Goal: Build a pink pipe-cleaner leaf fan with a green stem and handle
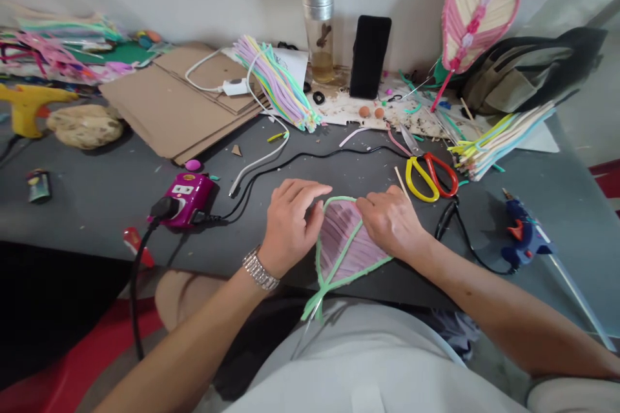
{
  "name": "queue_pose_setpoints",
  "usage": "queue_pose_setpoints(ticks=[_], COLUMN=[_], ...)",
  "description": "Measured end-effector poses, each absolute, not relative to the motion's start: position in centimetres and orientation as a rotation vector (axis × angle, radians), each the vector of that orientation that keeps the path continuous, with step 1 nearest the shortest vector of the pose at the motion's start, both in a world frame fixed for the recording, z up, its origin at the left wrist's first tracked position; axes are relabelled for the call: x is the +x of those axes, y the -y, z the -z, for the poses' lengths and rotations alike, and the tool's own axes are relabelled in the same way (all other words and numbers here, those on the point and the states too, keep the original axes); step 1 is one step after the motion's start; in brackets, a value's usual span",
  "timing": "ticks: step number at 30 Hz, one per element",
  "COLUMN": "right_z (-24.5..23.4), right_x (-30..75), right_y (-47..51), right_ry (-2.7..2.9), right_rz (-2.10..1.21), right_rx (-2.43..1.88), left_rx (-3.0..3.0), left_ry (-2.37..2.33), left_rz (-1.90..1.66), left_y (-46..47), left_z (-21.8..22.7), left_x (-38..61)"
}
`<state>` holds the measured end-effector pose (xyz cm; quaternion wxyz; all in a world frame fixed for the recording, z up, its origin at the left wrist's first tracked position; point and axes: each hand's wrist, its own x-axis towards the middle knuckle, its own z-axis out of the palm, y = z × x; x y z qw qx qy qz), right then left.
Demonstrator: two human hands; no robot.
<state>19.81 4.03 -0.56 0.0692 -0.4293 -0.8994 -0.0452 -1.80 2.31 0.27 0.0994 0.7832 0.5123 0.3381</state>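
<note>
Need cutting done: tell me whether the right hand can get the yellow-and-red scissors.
Probably yes: the right hand sits just below the scissors; only a thin wooden stick lies beside it, nothing bulky between.

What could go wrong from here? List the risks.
The green-edged pink leaf frame could slip, since its green stem hangs past the table edge and only the left hand and right hand steady it. The black cord of the blue glue gun runs close to the right forearm, so a snag might drag the gun. The yellow-and-red-handled scissors lie just beyond the right hand and could get knocked.
</note>
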Motion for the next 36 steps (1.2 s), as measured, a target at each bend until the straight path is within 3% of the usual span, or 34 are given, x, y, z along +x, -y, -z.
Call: queue_pose_setpoints(ticks=[14,36], right_z=[-0.2,0.2], right_x=[20.3,20.1], right_y=[-3.0,-2.8], right_ry=[2.716,2.758], right_rz=[0.152,0.205], right_rx=[-1.342,-1.379], left_rx=[2.403,2.382], left_ry=[-1.682,-1.775], left_rz=[-0.580,-0.551], left_y=[-1.4,-1.5], left_z=[1.1,1.5], left_x=[-0.4,0.2])
